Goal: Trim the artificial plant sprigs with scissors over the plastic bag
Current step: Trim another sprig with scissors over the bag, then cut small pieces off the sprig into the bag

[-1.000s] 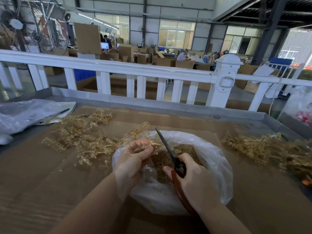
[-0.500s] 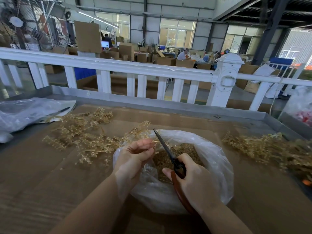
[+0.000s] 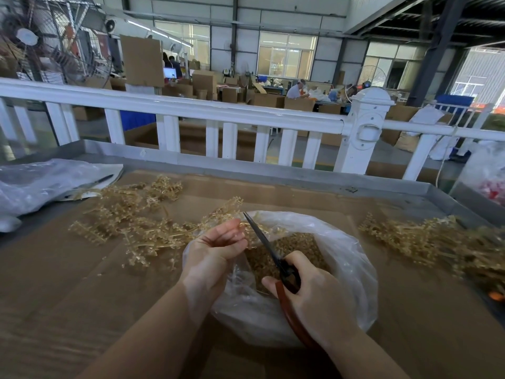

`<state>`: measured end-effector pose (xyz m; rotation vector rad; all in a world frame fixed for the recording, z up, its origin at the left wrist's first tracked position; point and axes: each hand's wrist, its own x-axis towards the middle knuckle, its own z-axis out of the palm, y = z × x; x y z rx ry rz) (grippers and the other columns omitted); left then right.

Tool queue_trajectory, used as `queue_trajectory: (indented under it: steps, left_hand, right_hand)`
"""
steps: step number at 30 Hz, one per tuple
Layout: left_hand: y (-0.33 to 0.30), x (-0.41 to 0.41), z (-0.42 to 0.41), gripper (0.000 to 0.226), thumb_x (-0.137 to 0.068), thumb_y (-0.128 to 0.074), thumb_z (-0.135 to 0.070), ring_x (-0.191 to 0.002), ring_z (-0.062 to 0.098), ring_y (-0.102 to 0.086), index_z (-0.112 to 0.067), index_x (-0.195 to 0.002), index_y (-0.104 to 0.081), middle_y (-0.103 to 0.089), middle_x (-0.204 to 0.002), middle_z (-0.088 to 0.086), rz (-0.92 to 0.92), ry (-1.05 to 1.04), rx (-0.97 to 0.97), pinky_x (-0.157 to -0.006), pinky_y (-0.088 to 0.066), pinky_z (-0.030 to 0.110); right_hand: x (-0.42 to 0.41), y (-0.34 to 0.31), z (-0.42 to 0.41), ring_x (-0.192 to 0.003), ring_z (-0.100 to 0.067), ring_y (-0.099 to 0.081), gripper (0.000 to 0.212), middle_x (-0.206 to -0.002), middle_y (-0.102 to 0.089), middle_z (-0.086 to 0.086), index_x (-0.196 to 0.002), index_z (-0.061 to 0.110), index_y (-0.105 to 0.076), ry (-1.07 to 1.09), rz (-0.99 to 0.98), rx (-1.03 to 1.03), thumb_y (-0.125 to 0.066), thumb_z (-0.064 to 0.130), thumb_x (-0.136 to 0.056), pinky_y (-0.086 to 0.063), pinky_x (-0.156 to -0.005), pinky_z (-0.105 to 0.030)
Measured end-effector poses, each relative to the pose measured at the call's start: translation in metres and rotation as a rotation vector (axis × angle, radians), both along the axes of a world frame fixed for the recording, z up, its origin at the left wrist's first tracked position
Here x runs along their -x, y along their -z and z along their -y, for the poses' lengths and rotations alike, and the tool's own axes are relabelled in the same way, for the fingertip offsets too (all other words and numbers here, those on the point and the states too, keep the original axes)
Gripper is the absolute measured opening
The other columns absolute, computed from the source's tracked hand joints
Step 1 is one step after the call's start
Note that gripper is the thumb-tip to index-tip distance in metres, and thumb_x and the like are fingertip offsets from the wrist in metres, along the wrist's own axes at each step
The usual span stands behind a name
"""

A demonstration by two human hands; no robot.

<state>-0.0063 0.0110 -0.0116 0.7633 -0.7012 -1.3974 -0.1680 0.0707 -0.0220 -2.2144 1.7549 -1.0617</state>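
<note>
A golden sprig is held over the open plastic bag, which lies on the cardboard-covered counter. The sprig is pinched by the curled fingers of the left hand at the bag's near-left rim, with its tip pointing up and away. The scissors are gripped by the right hand, the fingers being wrapped around the reddish handles; the dark blades appear nearly closed and are placed just beside the sprig, right of the left fingertips.

Compared with one second ago, the blade tip is found slightly nearer to the sprig and to the left fingers, while the bag is unchanged in place. It is judged that one more cut is being prepared or just finished, so that small pieces fall among the trimmings already collected in the bag.

A heap of sprigs is seen at the left of the bag, and another heap at the right, well apart. Beyond the counter a white fence is seen.
</note>
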Motion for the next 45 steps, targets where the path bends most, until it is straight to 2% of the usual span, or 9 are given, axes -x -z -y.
queue_trajectory:
  steps: [7,14,19,22,28,32,36,40,45]
  left_hand:
    - [-0.0033,0.0005,-0.0004,0.045,-0.073,-0.049,0.030,-0.060,0.004,-0.062,-0.005,-0.097,-0.063,-0.055,-0.054,-0.006,-0.051,0.007,0.008,-0.072,-0.056,0.017]
    - [-0.0046,0.0008,-0.0019,0.044,-0.071,-0.050,0.030,-0.058,0.005,-0.059,-0.003,-0.096,-0.064,-0.049,-0.067,0.002,-0.062,0.009,-0.012,-0.062,-0.054,0.015]
    - [-0.0043,0.0002,-0.0032,0.045,-0.064,-0.054,0.024,-0.066,0.011,-0.058,0.001,-0.102,-0.061,-0.055,-0.062,0.000,-0.058,0.017,-0.026,-0.078,-0.055,0.024]
    - [-0.0053,-0.0008,-0.0047,0.038,-0.067,-0.053,0.025,-0.071,0.014,-0.055,-0.002,-0.092,-0.062,-0.057,-0.059,-0.002,-0.054,0.029,-0.029,-0.088,-0.050,0.031]
    - [-0.0054,-0.0009,-0.0041,0.032,-0.069,-0.053,0.025,-0.073,0.020,-0.059,-0.001,-0.086,-0.061,-0.059,-0.072,0.008,-0.044,0.039,-0.030,-0.074,-0.055,0.025]
    - [-0.0024,-0.0018,-0.0025,0.030,-0.071,-0.052,0.027,-0.068,0.017,-0.061,0.001,-0.084,-0.060,-0.059,-0.069,0.007,-0.028,0.052,-0.027,-0.061,-0.057,0.020]
    - [0.0012,-0.0015,0.0002,0.031,-0.074,-0.049,0.028,-0.071,0.019,-0.061,-0.002,-0.070,-0.053,-0.062,-0.076,0.007,-0.021,0.034,-0.028,-0.068,-0.058,0.023]
    - [0.0022,-0.0016,0.0019,0.034,-0.076,-0.046,0.030,-0.063,0.013,-0.064,-0.004,-0.069,-0.049,-0.064,-0.064,0.002,-0.046,0.016,-0.044,-0.064,-0.059,0.023]
    - [0.0026,-0.0008,0.0035,0.033,-0.075,-0.048,0.029,-0.081,0.021,-0.065,-0.004,-0.072,-0.049,-0.065,-0.083,0.008,-0.052,0.002,-0.064,-0.074,-0.058,0.031]
  right_hand:
    - [0.0021,0.0010,-0.0012,-0.064,0.001,-0.055,0.032,-0.065,-0.054,0.016,-0.088,0.032,-0.049,-0.048,-0.047,0.011,-0.057,0.062,-0.080,-0.042,-0.057,-0.012]
    - [0.0030,0.0050,0.0012,-0.065,-0.001,-0.054,0.040,-0.069,-0.054,0.014,-0.089,0.033,-0.045,-0.036,-0.095,0.035,-0.042,0.071,-0.076,-0.046,-0.059,-0.015]
    - [0.0035,0.0050,0.0008,-0.068,-0.001,-0.055,0.041,-0.072,-0.054,0.016,-0.091,0.034,-0.045,-0.040,-0.123,0.024,-0.041,0.072,-0.075,-0.040,-0.057,-0.009]
    - [0.0031,0.0042,0.0006,-0.065,0.003,-0.051,0.038,-0.072,-0.052,0.018,-0.093,0.035,-0.045,-0.052,-0.143,0.020,-0.044,0.070,-0.077,-0.037,-0.056,-0.006]
    - [0.0031,0.0037,0.0000,-0.068,0.002,-0.051,0.039,-0.073,-0.051,0.018,-0.094,0.036,-0.045,-0.064,-0.158,0.007,-0.042,0.071,-0.077,-0.036,-0.057,-0.006]
    - [0.0033,0.0029,0.0003,-0.067,0.002,-0.051,0.041,-0.073,-0.052,0.017,-0.094,0.037,-0.044,-0.072,-0.163,-0.001,-0.039,0.072,-0.076,-0.037,-0.058,-0.006]
    - [0.0026,0.0035,-0.0003,-0.070,0.000,-0.053,0.043,-0.078,-0.056,0.016,-0.096,0.036,-0.045,-0.078,-0.185,0.002,-0.036,0.073,-0.077,-0.036,-0.058,-0.004]
    - [0.0029,0.0059,0.0004,-0.075,-0.002,-0.054,0.039,-0.081,-0.057,0.014,-0.098,0.036,-0.044,-0.067,-0.209,0.009,-0.042,0.070,-0.079,-0.036,-0.060,-0.006]
    - [0.0027,0.0066,0.0008,-0.081,-0.001,-0.054,0.038,-0.086,-0.057,0.016,-0.102,0.036,-0.044,-0.067,-0.212,0.000,-0.045,0.068,-0.081,-0.039,-0.066,-0.008]
